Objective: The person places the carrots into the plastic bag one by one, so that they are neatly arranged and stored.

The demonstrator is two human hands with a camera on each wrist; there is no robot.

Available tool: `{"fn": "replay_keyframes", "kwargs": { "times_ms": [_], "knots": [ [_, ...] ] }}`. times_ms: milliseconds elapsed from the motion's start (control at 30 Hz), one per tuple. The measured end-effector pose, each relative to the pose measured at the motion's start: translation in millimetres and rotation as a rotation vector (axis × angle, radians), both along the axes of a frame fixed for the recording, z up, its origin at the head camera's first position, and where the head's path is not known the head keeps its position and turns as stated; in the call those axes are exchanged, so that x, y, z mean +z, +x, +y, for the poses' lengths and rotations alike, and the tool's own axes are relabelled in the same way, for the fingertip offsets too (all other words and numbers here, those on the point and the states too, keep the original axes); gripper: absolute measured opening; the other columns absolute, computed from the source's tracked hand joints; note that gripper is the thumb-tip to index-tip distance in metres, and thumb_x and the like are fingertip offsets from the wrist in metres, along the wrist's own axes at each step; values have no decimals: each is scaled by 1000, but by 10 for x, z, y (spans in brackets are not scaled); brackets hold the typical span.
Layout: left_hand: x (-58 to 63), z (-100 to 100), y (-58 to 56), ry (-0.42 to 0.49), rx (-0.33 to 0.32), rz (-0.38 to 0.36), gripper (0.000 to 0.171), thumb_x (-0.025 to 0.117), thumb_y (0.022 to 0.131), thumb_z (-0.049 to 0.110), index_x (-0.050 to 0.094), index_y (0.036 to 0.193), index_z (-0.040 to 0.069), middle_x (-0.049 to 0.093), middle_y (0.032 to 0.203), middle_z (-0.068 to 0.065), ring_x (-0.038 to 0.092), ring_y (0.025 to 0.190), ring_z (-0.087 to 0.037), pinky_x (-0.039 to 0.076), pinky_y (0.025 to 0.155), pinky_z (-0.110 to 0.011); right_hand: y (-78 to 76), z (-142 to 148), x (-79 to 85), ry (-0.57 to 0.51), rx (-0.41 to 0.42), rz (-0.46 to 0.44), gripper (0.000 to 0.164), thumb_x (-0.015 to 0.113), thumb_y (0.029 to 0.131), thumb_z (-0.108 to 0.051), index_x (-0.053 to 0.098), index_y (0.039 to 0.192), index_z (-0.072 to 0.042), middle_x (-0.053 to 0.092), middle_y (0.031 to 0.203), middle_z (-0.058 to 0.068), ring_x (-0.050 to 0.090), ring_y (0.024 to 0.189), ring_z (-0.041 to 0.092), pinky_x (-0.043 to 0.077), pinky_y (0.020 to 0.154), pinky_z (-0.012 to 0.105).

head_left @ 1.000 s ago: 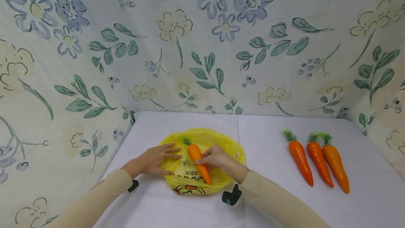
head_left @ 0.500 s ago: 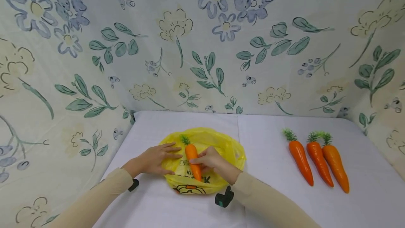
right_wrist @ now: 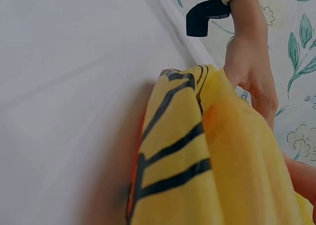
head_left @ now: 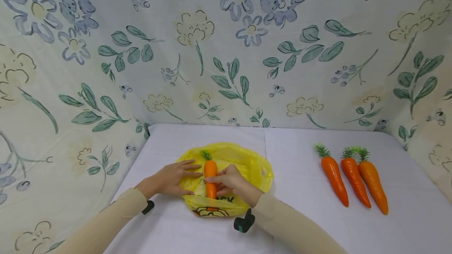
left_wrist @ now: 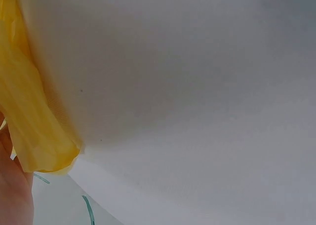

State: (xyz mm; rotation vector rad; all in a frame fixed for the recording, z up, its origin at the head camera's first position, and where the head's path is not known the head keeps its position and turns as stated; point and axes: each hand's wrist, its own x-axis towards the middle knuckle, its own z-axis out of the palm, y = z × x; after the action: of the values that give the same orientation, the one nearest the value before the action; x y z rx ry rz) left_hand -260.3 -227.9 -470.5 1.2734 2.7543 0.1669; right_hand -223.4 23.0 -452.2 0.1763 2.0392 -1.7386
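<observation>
My right hand pinches an orange toy carrot between thumb and fingers. The carrot stands nearly upright in the head view, its green leafy top away from me. Its lower tip is hidden behind the near side of a yellow plastic bag with dark printed lettering. At the bag's left side, my left hand rests with its fingers spread and straight over the mouth. The right wrist view shows the left hand at the far end of the bag's rim, beyond the printed bag wall.
Three more carrots lie side by side on the right of the white-covered table: one on the left, one in the middle and one on the right. Floral cloth rises behind and beside the table.
My right hand has moved a little left with the carrot and turned it more upright. The carrot's tip has gone down behind the bag's near side. My left hand has stayed in place.
</observation>
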Motion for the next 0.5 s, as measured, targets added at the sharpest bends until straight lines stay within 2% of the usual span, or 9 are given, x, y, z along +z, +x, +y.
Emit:
{"fn": "replay_keyframes", "kwargs": {
  "times_ms": [233, 500],
  "knots": [
    [2, -2, 2, 14, -17, 11, 66, 63, 88, 63, 59, 142, 26, 46, 152, -2, 32, 144, -33, 35, 109, -59, 24, -42, -21, -57, -17, -4, 37, 82, 84, -15, 59, 103, 7, 70, 82, 18, 72, 70, 29, 61, 63, 42],
    [13, 6, 19, 10, -4, 9, 68, 61, 87, 66, 60, 141, 24, 46, 152, -3, 32, 144, -34, 36, 109, -59, 45, -86, -52, -102, -38, -14, 42, 83, 83, -16, 56, 106, 7, 69, 83, 19, 71, 69, 28, 61, 63, 42]
  ]
}}
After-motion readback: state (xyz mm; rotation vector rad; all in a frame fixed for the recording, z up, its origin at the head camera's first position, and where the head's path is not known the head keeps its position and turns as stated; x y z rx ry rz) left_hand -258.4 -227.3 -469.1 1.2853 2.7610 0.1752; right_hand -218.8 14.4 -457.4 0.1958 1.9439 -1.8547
